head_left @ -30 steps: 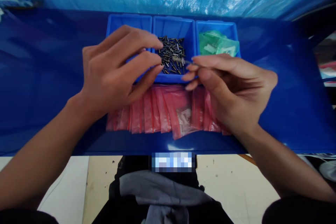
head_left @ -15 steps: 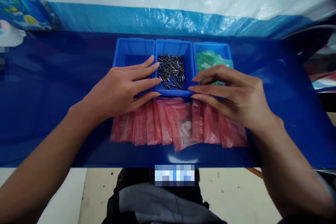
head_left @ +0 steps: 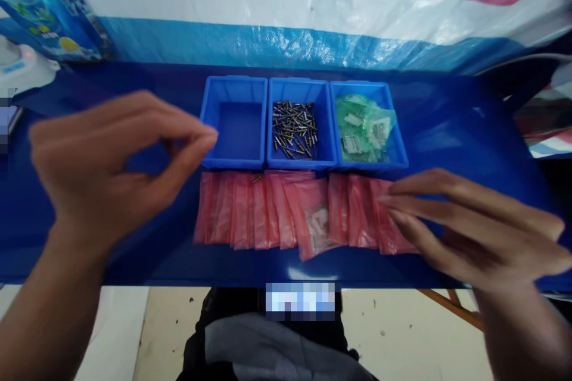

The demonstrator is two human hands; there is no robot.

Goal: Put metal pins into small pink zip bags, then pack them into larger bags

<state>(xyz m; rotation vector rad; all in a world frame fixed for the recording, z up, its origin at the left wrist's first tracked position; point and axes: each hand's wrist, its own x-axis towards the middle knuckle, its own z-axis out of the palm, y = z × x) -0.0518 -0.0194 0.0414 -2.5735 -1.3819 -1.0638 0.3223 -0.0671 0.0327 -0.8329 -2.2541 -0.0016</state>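
Observation:
Three blue bins stand side by side on a blue table (head_left: 469, 131). The left bin (head_left: 236, 125) holds nothing I can see, the middle bin (head_left: 300, 162) holds small dark screws (head_left: 295, 128), and the right bin (head_left: 399, 152) holds green bags (head_left: 364, 125). In front of them lies a row of small red bags (head_left: 268, 211), with one loose screw (head_left: 256, 179) on top. My left hand (head_left: 102, 172) hovers left of the bins, blurred, thumb and fingertips drawn into a pinch. My right hand (head_left: 469, 226) lies with fingers stretched out over the right end of the red bags.
A striped pink, white and blue tarp (head_left: 313, 12) hangs behind the table. At the far left are a blue printed packet (head_left: 49, 6) and a white object (head_left: 22, 65). The table's front edge runs just below the red bags, with floor and my lap beneath.
My left hand pulled back from the bins to the left, rose and closed into a pinch. My right hand slid right, off the middle bin, to the end of the red bags.

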